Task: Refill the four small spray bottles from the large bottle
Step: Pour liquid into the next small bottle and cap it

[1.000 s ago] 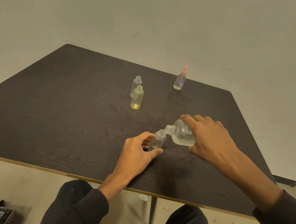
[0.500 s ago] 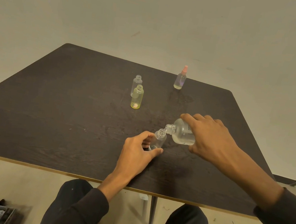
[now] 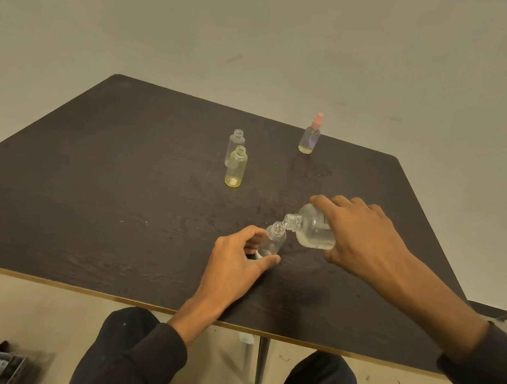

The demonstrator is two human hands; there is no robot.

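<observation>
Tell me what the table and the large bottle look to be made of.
Table: dark wood-grain board, matte, probably laminate; a pale core strip shows along the near edge. Large bottle: clear and glossy, plastic or glass, cannot tell which; liquid shows through its wall.

The right hand (image 3: 367,239) tips the large bottle (image 3: 314,231) over a small clear bottle (image 3: 272,241) gripped by the left hand (image 3: 234,262). Three more small bottles (image 3: 236,169) stand farther back on the dark table (image 3: 78,197).

Dark wooden table (image 3: 78,197) before plain beige wall (image 3: 271,28).
</observation>
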